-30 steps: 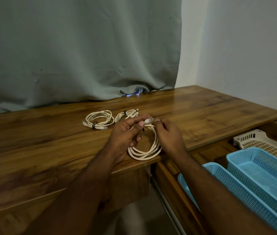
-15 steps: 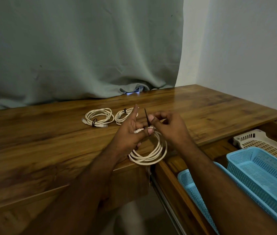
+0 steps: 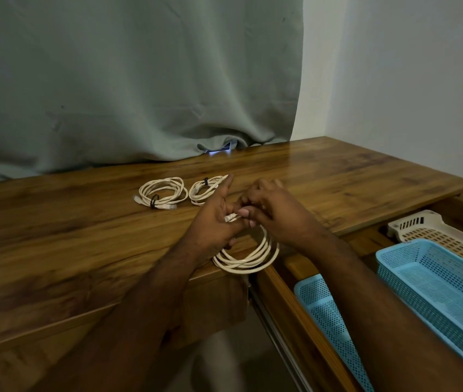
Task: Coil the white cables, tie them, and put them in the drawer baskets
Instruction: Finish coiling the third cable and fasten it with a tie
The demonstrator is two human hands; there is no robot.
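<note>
Both hands meet at the top of the coiled white cable (image 3: 246, 257), left hand (image 3: 215, 222) pinching its strands and plug, right hand (image 3: 274, 212) curled there, the loop hanging toward the desk edge (image 3: 111, 304), two tied coils (image 3: 162, 192) lying beyond.

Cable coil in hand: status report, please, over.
Both hands, left and right, gripping the coil at desk edge. Tie not visible. Two tied coils behind. Nothing obstructing.

Two tied coils (image 3: 163, 193) crowd desk (image 3: 55, 236) beyond hands; left side apparently free.
</note>
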